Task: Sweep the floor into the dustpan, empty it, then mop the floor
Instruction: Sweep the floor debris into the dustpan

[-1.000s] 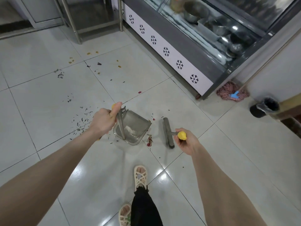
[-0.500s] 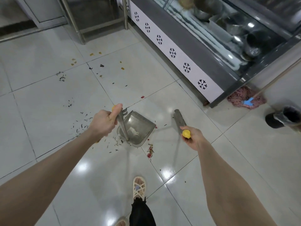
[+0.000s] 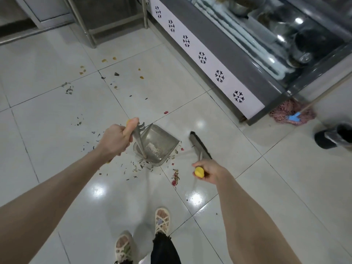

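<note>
My left hand grips the yellow-tipped upright handle of a grey dustpan that stands on the white tiled floor, its mouth facing right. My right hand holds the yellow end of a broom handle; the dark broom head rests on the floor just right of the dustpan. Red and dark scraps lie between pan and broom, and small dark bits are strewn below the pan. More yellow and dark crumbs lie farther off.
A glass-fronted display counter with snowflake marks runs along the right. A pink mop with a blue clip lies at its corner, next to a black bin. A steel table's legs stand at the top left. My sandalled feet are below.
The broom head swung from beside the scraps out to the right and farther away, then settled close to the dustpan's right side. The view shifted forward; my left hand kept its hold.
</note>
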